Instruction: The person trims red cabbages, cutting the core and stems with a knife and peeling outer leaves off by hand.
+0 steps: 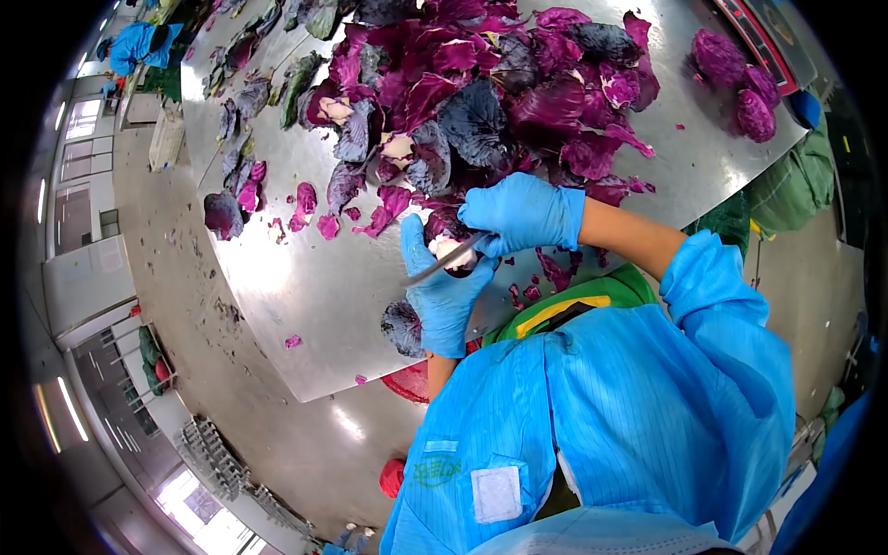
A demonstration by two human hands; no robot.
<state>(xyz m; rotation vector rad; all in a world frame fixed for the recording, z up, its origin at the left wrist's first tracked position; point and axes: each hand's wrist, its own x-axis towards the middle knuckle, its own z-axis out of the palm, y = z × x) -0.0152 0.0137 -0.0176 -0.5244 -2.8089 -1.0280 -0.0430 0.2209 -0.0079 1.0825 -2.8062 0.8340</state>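
My left hand (442,294), in a blue glove, is closed around a red cabbage (448,225) with its pale cut stem end facing up. In my right hand (524,215), also gloved in blue, is a knife (442,263). Its blade lies across the stem end and over the left hand's palm. The knife's handle is hidden inside my fist. Just beyond both hands rises a heap of loose purple cabbage leaves (546,102). A dark leafy piece (402,328) rests beside my left wrist.
The metal table (305,305) has a corner at the near left. Several trimmed red cabbages (720,57) sit at the far right, by a red-edged device (760,42). A green bag (794,176) hangs past the right edge. A person in blue (143,46) is far left.
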